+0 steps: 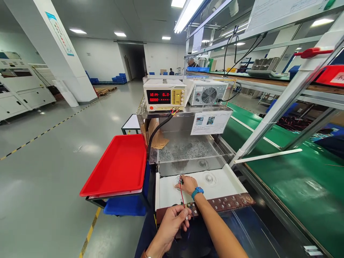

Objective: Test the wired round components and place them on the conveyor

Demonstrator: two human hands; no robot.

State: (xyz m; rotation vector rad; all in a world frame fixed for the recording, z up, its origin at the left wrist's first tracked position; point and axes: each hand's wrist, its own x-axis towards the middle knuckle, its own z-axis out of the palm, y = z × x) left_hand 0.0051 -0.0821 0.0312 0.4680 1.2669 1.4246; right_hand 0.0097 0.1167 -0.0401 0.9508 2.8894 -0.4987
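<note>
My left hand [174,220] is closed in a pinch at the front edge of the work station, gripping a thin red wire [182,195] near its pale lower end. The wire runs up to my right hand [189,185], which is reached forward over the white tray [168,195]. Its fingers are closed around a small dark electronic part [181,181], partly hidden by the fingers. Between the hands, a brown strip [223,204] with several metal studs crosses the tray's front. Small green components [189,205] sit on it beside my left fingertips.
A power supply [165,95] with red digits stands on the shelf, next to a grey unit with a fan [209,95]. A black cable [158,129] hangs down from the supply. To the left is a red tray [118,165]; to the right, a green conveyor belt [295,186].
</note>
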